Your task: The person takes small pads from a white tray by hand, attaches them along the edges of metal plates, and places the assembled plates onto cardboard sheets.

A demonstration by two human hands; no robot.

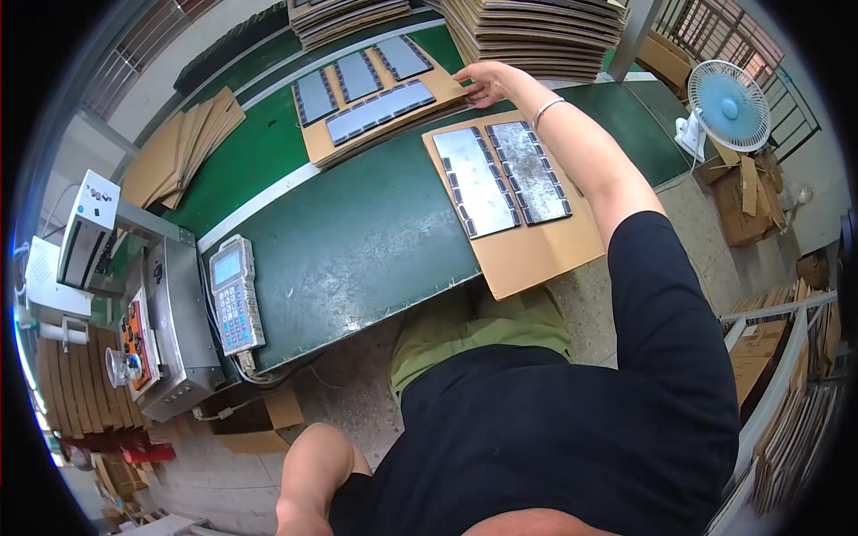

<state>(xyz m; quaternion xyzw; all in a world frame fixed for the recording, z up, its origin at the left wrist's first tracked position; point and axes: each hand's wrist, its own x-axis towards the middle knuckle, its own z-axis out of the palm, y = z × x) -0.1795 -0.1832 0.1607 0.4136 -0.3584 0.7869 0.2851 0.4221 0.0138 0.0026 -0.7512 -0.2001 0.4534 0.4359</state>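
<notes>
My right hand [485, 83] reaches far across the bench, its fingers curled round the right corner of a cardboard sheet [315, 146]. That sheet tops a small stack and carries several grey rectangular panels [357, 75] with small black blocks along their edges. Nearer to me, below my right forearm, another cardboard sheet [527, 259] bears two similar panels, a brighter one [475, 181] and a mottled one [529, 171]. My left forearm [317, 469] hangs at the bottom; its hand is out of frame.
A handheld keypad controller [234, 299] lies on the green bench [357, 259] at left, beside a metal machine [179, 313]. Loose cardboard sheets [183, 147] lie beyond on the green conveyor. Tall cardboard stacks [536, 36] stand at the back, and a fan [728, 105] at right.
</notes>
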